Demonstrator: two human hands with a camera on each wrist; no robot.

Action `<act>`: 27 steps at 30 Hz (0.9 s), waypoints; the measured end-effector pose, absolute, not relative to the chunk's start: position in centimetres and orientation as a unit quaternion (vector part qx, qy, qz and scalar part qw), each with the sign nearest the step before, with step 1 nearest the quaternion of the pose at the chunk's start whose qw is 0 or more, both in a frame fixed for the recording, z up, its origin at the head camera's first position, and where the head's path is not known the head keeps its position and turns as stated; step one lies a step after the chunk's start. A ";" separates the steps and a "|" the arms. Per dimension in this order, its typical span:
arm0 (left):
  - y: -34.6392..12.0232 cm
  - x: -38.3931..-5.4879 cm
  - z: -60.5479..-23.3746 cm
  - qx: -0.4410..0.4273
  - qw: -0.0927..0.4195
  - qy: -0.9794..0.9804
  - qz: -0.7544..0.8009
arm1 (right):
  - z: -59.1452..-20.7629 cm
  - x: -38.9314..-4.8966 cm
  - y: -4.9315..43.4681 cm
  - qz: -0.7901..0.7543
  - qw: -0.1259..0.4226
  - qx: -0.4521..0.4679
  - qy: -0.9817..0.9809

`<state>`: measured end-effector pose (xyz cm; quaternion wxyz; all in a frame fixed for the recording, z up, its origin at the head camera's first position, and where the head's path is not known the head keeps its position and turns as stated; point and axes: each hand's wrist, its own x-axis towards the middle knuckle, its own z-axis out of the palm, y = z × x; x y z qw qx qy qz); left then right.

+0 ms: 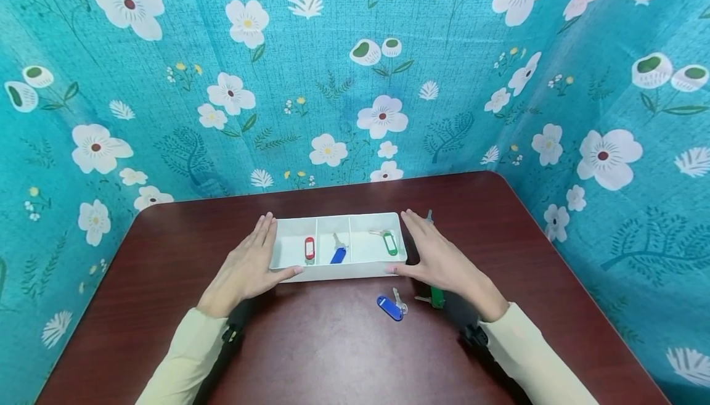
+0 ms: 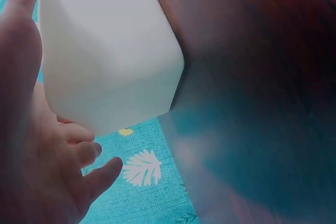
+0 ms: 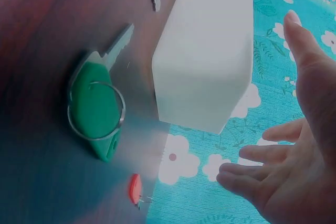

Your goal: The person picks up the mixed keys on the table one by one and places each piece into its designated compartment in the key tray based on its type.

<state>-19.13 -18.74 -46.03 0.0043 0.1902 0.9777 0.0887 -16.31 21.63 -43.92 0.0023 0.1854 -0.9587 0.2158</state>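
Observation:
A white tray (image 1: pixel 333 271) with three compartments stands on the table between my two hands. Its left compartment holds a red-tagged key (image 1: pixel 309 249), the middle one a blue-tagged key (image 1: pixel 338 254), the right one a green-tagged key (image 1: pixel 390 243). My left hand (image 1: pixel 246 263) is at the tray's left end, fingers straight, thumb along the front rim. At the right end my right hand (image 1: pixel 444 260) spreads its fingers and thumb around the corner; the right wrist view shows a gap between this hand and the tray (image 3: pixel 205 51).
In front of the tray lie another blue-tagged key (image 1: pixel 390 307) and another green-tagged key (image 1: pixel 437 298), partly beneath my right wrist. A key (image 1: pixel 429 214) shows behind my right hand. A red tag (image 3: pixel 135 188) lies near the table's far side. A flowered curtain (image 1: pixel 333 84) hangs behind the table.

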 end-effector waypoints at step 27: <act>-18.8 -19.4 -46.6 0.165 0.019 0.982 0.085 | -43.7 -12.2 21.8 0.174 0.150 0.251 -0.940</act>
